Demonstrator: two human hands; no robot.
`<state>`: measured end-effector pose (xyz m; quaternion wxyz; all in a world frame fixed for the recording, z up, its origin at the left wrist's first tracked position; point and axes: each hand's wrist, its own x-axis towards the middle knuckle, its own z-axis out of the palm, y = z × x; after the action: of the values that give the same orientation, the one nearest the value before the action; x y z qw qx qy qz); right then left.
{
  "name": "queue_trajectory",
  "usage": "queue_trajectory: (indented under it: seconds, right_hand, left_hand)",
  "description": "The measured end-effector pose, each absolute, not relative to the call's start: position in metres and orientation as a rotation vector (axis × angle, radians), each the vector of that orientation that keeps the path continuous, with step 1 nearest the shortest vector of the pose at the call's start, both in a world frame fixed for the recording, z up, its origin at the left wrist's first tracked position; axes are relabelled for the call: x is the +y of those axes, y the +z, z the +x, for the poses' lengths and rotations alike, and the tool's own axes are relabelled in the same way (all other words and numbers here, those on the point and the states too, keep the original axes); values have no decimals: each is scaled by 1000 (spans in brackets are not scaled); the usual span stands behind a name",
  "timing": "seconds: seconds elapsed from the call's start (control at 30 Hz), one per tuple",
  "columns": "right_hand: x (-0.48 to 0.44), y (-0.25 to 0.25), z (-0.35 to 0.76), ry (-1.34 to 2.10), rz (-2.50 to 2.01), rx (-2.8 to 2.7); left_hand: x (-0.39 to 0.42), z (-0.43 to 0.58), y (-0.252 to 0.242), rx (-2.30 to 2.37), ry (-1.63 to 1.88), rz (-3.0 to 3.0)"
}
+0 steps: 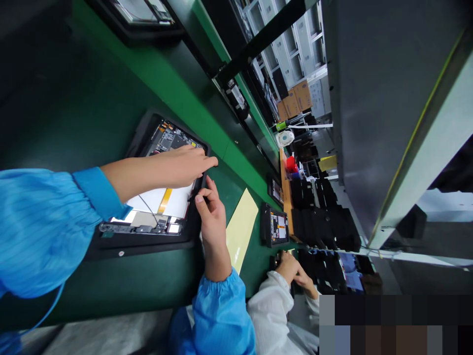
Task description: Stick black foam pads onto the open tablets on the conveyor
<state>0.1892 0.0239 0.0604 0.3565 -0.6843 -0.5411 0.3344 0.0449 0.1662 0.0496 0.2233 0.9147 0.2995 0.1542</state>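
Note:
An opened tablet (162, 207) lies face down in a black tray (121, 246) on the green belt, showing its circuit board, a white battery and an orange flex strip. My left hand (185, 165), on a blue-sleeved arm coming from the left, lies across the tablet's far side with its fingers stretched out together and pressing on the edge. My right hand (211, 212) reaches up from below. Its thumb and curled fingers pinch the tablet's edge just beside the left fingertips.
A pale yellow sheet (242, 229) lies on the green belt (111, 123) right of the tray. Another tablet in a tray (275, 227) sits further along, with a co-worker's hands (293, 271) in white sleeves near it. Black trays (321, 212), a small fan (284, 139) and cardboard boxes stand beyond.

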Motion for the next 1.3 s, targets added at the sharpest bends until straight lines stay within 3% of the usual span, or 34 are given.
queue_trajectory:
  seconds: [0.8,0.9,1.1,1.3]
  right_hand:
    - [31,44,168,567,-1792,-1437]
    - [26,48,167,456,-1814,-1427]
    - [-7,74,168,486,-1848,-1921]
    - [-6,70,165,502,-1921,-1865]
  left_hand:
    - [167,45,48,869,343,2468]
    - [168,44,45,848,404,2489]
    - [165,45,39,847,471,2533]
    - [173,41,38,876,635,2367]
